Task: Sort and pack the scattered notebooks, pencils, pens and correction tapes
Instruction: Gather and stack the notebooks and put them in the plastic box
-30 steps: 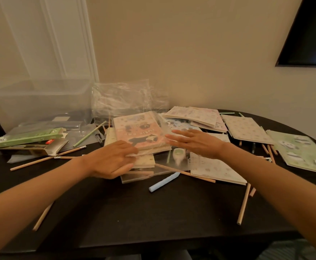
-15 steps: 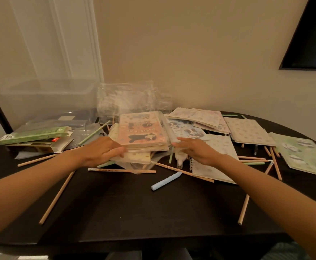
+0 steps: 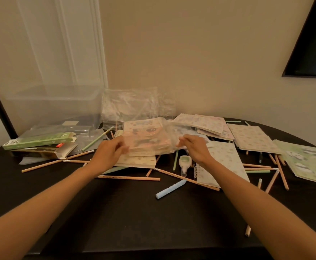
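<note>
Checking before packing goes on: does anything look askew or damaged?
Pencils lie criss-crossed over the table, a stray pencil near its front edge. The green carton at left gapes open at one end. Left hand and right hand grip the clear sleeve.

Left hand (image 3: 109, 152) & right hand (image 3: 194, 147) each pinch one side of a clear plastic sleeve (image 3: 149, 136) w/ pink cartoon-cover notebooks inside. It sits over a cream spiral notebook (image 3: 138, 162) on the dark round table (image 3: 134, 212). Green-and-white correction tape (image 3: 184, 163) lies just beside the right wrist. Long wooden pencil (image 3: 129, 178) lies btwn the forearms. Green cardboard pencil box (image 3: 38, 140) is at far left, in front of a clear plastic bin (image 3: 55, 104).
</note>
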Demonstrator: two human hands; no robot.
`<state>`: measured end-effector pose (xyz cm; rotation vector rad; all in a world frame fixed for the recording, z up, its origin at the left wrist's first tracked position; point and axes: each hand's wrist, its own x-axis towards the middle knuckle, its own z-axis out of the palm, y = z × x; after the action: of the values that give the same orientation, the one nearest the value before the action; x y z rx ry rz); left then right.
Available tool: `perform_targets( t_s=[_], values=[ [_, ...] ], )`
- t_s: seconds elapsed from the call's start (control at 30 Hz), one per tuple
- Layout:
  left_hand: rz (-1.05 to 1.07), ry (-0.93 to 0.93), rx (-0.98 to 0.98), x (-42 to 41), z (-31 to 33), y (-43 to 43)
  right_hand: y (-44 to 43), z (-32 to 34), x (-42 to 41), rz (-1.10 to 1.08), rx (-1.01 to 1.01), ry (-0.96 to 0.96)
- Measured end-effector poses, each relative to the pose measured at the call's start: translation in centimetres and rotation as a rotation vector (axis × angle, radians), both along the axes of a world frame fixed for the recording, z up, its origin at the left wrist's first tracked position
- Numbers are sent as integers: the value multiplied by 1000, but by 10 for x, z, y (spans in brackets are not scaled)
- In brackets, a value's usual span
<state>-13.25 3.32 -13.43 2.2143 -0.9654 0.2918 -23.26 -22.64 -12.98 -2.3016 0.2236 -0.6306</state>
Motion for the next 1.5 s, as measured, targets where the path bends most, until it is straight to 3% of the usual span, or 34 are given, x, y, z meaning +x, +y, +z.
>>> perform_targets(
  t_s=[0.17, 0.3, 0.37, 0.53, 0.63, 0.97, 1.03, 1.13, 1.3, 1.37, 1.5],
  values=[
    [206, 147, -207, 2, -4, -20, 13, -4, 18, -171, 148, -80],
    [342, 166, -227, 8, -1, -32, 16, -5, 31, -299, 12, -9],
    [405, 270, -210, 16, 3, -36, 18, -4, 36, -341, 2, 11],
    [503, 521, -222, 34, 16, -40, 21, 7, 54, -565, 288, 70],
    [498, 576, -186, 42, 22, -42, 16, 13, 60, -602, 450, 99],
    [338, 1103, -134, 51, 41, -53, 4, 23, 63, -555, 912, 13],
    [280, 1254, -214, 51, 41, -54, 1, 27, 62, -528, 980, 13],
    [169, 1501, -496, 46, 40, -56, -2, 27, 63, -515, 1042, 13],
    [118, 1451, -658, 35, 36, -63, -9, 19, 60, -500, 1065, 23],
    [117, 1442, -664, 33, 35, -62, -8, 18, 55, -450, 1006, 129],
    [136, 1420, -677, 29, 35, -57, -7, 15, 56, -288, 822, 159]
  ],
)
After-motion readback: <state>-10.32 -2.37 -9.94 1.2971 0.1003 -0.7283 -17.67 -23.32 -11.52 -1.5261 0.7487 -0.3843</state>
